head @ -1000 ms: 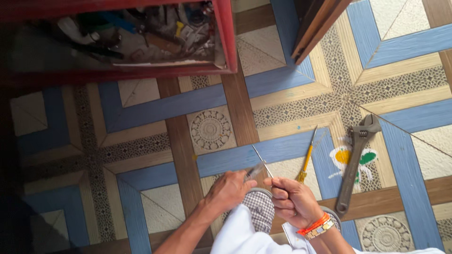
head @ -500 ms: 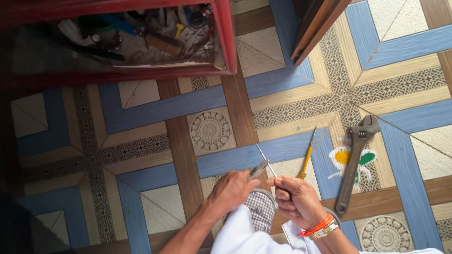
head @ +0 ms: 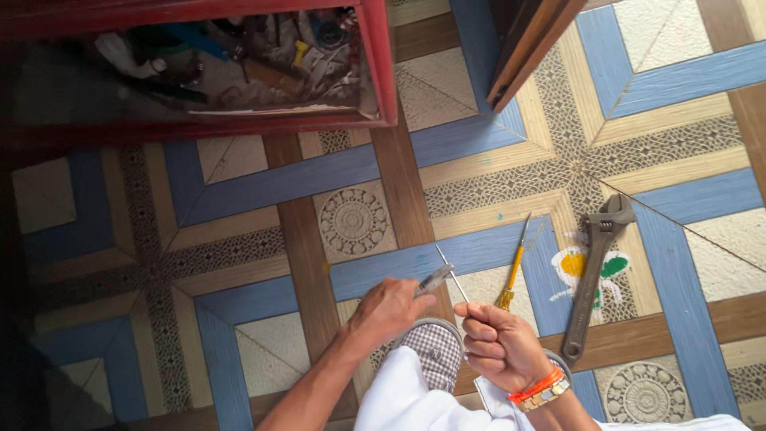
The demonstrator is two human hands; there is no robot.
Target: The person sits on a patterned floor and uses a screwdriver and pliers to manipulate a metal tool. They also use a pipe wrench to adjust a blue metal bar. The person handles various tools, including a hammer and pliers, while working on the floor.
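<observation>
My left hand pinches the clear screwdriver handle; right hand fists round its thin, stiff, slippery-looking metal shaft.

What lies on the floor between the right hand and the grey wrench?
Only the yellow-handled screwdriver lies on the tiles between the right hand and the grey wrench. That hand grips a thin metal rod; the left hand holds a clear-handled tool.

Wrench, yellow screwdriver, red toolbox on floor
</observation>
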